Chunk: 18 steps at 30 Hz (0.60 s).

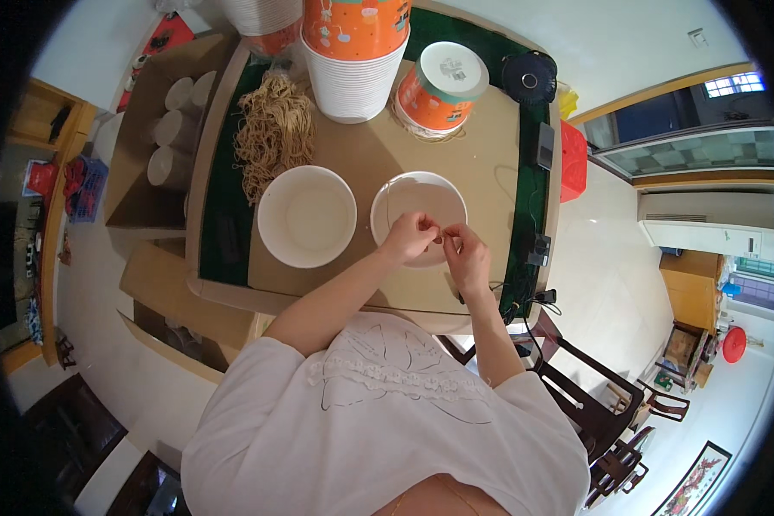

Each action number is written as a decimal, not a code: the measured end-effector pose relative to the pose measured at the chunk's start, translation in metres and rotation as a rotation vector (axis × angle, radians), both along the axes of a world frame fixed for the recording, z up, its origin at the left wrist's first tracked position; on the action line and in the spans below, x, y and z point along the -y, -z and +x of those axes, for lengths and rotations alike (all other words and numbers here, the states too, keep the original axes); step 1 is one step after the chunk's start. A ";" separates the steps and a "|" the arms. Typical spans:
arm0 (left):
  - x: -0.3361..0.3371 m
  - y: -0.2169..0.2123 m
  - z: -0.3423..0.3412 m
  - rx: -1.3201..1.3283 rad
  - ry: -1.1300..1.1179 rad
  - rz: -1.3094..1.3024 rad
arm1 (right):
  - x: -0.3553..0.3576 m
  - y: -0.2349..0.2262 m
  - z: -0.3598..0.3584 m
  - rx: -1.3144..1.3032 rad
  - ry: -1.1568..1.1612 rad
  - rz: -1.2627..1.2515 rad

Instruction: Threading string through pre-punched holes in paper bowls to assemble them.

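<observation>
Over the near side of a white paper bucket (428, 191), my left hand (411, 237) and my right hand (468, 258) meet with their fingertips pinched together. Both are closed on a thin cord (388, 199), part of which curves along the inside of the bucket's left wall. The bit between the fingertips is mostly hidden. To the left stands another white bucket (308, 217), open side up, which neither hand touches. A loose heap of tan cords (275, 129) lies beyond it.
Tall stacks of orange-and-white buckets (353, 73) rise at the table's far side. Beside them an orange bucket (439, 90) stands upside down over more cords. A phone (544, 146), a round black object (529, 77) and cables line the right edge. Cardboard boxes (159, 202) stand left.
</observation>
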<state>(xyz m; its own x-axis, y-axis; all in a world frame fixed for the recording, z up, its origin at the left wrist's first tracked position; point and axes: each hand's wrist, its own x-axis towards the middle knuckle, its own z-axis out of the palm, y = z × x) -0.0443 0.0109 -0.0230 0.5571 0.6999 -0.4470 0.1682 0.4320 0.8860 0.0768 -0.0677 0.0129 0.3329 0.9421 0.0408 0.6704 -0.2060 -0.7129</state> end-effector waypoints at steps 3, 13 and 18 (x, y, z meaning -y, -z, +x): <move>0.000 -0.001 0.000 -0.016 0.011 -0.007 | -0.001 -0.001 0.000 -0.020 0.017 -0.029; -0.005 -0.004 -0.001 0.015 -0.025 -0.087 | -0.002 -0.001 0.000 -0.040 -0.003 -0.019; -0.006 -0.010 -0.005 -0.009 0.014 -0.038 | -0.001 0.004 0.003 -0.062 0.003 0.004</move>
<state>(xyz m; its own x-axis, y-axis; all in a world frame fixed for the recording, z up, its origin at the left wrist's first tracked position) -0.0497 0.0173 -0.0129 0.5623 0.6747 -0.4782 0.1824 0.4628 0.8675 0.0799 -0.0672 0.0091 0.3375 0.9410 0.0239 0.6243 -0.2048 -0.7538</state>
